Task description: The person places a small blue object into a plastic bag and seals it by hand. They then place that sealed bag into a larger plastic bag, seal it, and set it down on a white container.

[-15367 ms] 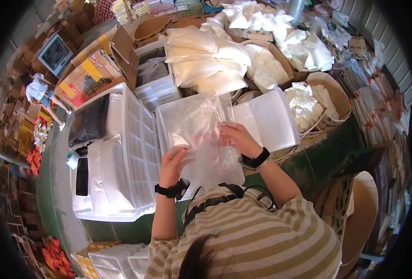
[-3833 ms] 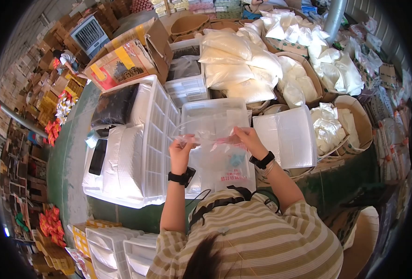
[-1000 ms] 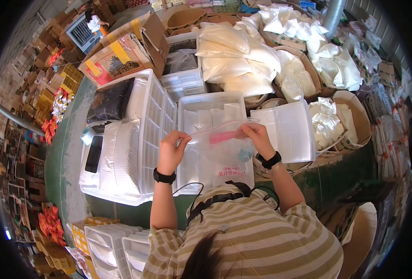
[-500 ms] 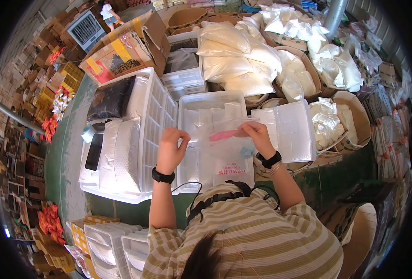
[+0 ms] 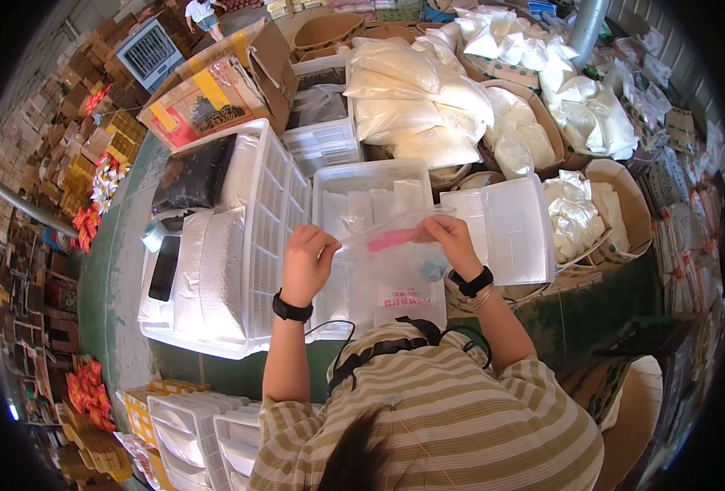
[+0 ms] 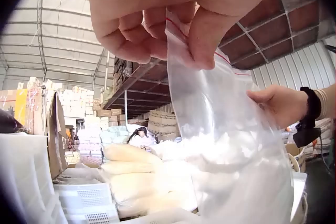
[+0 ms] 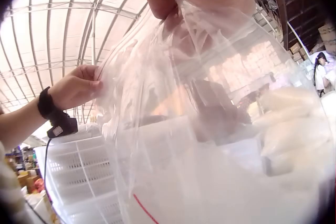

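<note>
A clear zip-lock bag [image 5: 376, 255] hangs between my hands, a red line along its seal in the left wrist view. My left hand [image 5: 307, 266] pinches the seal end between thumb and fingers. At the opposite top corner, my right hand [image 5: 454, 247] grips the gathered plastic [image 7: 178, 29]. A pink patch [image 5: 391, 239], a pale blue patch [image 5: 434, 270] and red printing [image 5: 401, 297] appear in or through the plastic. Underneath is a white plastic crate [image 5: 370, 169] lined with flat, clear packs.
At left stands a large white crate [image 5: 276, 196] holding silvery padded packs [image 5: 207, 278] and a phone [image 5: 164, 268]. A white lid-like sheet [image 5: 505, 221] lies to the right. Beyond are full cream-coloured bags [image 5: 415, 98] and a cardboard box [image 5: 215, 94]. A person [image 5: 203, 15] walks far back.
The bag's top edge was stretched straight, then slackened near my left hand, whose fingers shifted and now pinch the end. My right hand stays nearly in place. The distant person has moved right.
</note>
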The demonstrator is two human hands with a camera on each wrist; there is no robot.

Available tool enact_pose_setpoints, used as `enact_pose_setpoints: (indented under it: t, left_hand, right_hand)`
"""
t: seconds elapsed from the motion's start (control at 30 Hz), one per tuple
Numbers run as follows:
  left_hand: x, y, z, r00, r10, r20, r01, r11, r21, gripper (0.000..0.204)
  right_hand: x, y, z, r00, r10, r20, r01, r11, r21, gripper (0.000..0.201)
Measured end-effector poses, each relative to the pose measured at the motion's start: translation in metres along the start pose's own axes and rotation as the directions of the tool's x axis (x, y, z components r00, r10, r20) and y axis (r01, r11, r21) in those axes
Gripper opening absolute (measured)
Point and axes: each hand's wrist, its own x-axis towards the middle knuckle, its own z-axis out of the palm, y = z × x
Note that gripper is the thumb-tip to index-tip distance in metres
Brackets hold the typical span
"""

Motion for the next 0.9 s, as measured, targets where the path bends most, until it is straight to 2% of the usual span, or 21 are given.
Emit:
enact_pose_setpoints:
  t: [0.1,0.4,0.5,0.7,0.9]
  left_hand:
    - [-0.001,-0.001,-0.001,0.998,-0.029,0.047,0.028,0.999,0.017,0.009]
    - [-0.001,0.003,0.008,1.0,-0.03,0.007,0.03,0.999,-0.043,0.007]
    - [-0.003,0.0,0.011,0.996,-0.093,0.008,0.093,0.995,-0.028,0.01]
    - [0.002,0.008,0.009,0.999,0.051,0.005,-0.051,0.993,0.108,0.007]
    - [-0.001,0.004,0.016,0.999,0.03,-0.021,-0.028,0.996,0.09,0.008]
  right_hand:
    - [0.0,0.001,0.0,1.0,0.002,0.001,-0.002,1.0,-0.008,0.023]
    - [-0.003,-0.001,0.005,1.0,0.009,0.011,-0.009,1.0,0.003,0.023]
    - [-0.003,-0.002,0.006,1.0,0.021,0.007,-0.021,1.0,-0.01,0.023]
    - [-0.003,0.003,0.004,1.0,0.02,0.011,-0.02,0.999,-0.039,0.023]
    - [-0.001,0.013,0.005,1.0,0.008,0.029,-0.006,0.999,-0.047,0.023]
